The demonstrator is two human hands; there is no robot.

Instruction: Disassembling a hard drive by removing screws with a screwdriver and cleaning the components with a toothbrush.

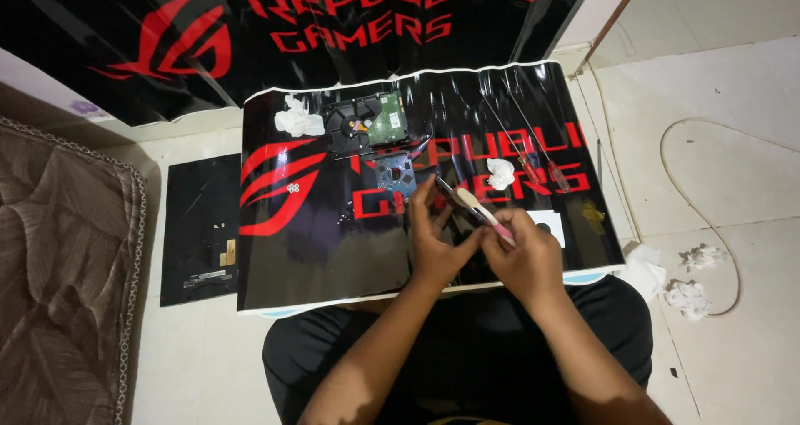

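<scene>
My left hand (pixel 435 233) holds a small dark flat part (pixel 447 190) up over the low table, fingers closed around its lower end. My right hand (pixel 525 254) grips a brush with a pink handle (pixel 482 212), its pale bristle end resting against that part. Just beyond the hands lies a small blue circuit board (pixel 394 177). Behind it sits an opened hard drive (pixel 367 123) with a green board on its right side. The low table (pixel 333 250) is covered by a glossy black sheet with red lettering.
Two red-handled screwdrivers (pixel 546 167) lie at the table's right side beside a crumpled tissue (pixel 500 173); another tissue (pixel 298 121) lies left of the drive. A black panel (pixel 200 229) lies on the floor at left, a mattress (pixel 58 258) beyond it. Cable (pixel 700 200) and tissue scraps (pixel 687 296) lie right.
</scene>
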